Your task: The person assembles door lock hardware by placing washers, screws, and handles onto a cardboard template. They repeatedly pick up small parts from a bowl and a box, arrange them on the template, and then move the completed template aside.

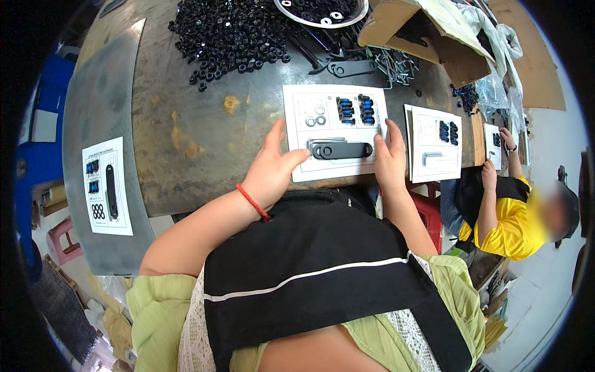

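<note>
In front of me a white printed card (pixel 338 170) lies on the worktable, with my hands at its two side edges. My left hand (pixel 271 166) grips the left edge, its thumb on top beside a long black metal piece with rounded ends (pixel 350 150). My right hand (pixel 390 164) grips the opposite edge, thumb against the card. Hex keys (pixel 328 140) show just above the black piece. Higher on the card are silver washers (pixel 316 118) and two groups of black bolts with blue bands (pixel 365 110). The fingers under the edges are partly hidden.
A heap of black nuts (pixel 229 37) and a round bowl of washers (pixel 322 12) sit at the back. An open cardboard box (pixel 427 37) stands beside loose hex keys (pixel 400 65). More cards lie right (pixel 449 164) and left (pixel 118 223). A co-worker (pixel 508 217) handles another card.
</note>
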`<move>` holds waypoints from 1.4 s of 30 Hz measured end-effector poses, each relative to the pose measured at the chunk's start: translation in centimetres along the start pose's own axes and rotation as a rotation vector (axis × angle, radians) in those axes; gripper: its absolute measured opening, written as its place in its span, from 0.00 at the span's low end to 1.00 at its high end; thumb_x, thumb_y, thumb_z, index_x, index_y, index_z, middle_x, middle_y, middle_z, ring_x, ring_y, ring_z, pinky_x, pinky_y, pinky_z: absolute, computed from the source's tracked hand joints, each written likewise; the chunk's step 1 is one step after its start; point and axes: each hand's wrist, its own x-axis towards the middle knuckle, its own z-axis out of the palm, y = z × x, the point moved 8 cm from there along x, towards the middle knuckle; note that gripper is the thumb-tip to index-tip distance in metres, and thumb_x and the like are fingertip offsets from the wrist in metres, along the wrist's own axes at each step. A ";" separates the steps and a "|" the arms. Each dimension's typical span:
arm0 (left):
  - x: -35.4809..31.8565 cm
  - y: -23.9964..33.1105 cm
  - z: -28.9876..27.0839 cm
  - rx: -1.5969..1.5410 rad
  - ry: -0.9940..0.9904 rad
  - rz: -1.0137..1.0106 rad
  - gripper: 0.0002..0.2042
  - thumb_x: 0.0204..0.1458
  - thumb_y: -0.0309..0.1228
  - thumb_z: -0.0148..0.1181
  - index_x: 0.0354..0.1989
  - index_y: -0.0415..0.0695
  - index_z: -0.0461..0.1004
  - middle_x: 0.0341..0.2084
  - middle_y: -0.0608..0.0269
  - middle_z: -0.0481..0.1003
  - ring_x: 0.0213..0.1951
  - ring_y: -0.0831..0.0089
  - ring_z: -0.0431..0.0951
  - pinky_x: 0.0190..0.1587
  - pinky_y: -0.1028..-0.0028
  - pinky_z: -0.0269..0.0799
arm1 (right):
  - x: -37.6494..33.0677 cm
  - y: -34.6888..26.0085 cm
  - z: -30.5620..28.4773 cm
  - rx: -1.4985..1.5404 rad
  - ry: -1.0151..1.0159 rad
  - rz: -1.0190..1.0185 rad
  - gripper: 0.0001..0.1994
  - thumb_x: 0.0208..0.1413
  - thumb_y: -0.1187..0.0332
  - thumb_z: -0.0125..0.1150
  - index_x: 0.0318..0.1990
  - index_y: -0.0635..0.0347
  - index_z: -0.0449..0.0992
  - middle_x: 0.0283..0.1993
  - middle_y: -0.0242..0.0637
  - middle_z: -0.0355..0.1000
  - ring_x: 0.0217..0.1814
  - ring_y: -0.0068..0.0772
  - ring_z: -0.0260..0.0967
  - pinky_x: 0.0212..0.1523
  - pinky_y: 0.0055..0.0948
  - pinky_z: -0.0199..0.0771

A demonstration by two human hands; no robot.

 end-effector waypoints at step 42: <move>-24.3 -7.9 -16.9 -1.210 1.079 0.349 0.29 0.49 0.31 0.50 0.64 0.40 0.63 0.59 0.64 0.65 0.61 0.71 0.61 0.63 0.61 0.55 | -5.3 -29.1 33.3 0.594 -1.185 -0.403 0.24 0.49 0.73 0.58 0.57 0.62 0.68 0.50 0.41 0.70 0.55 0.32 0.66 0.57 0.30 0.65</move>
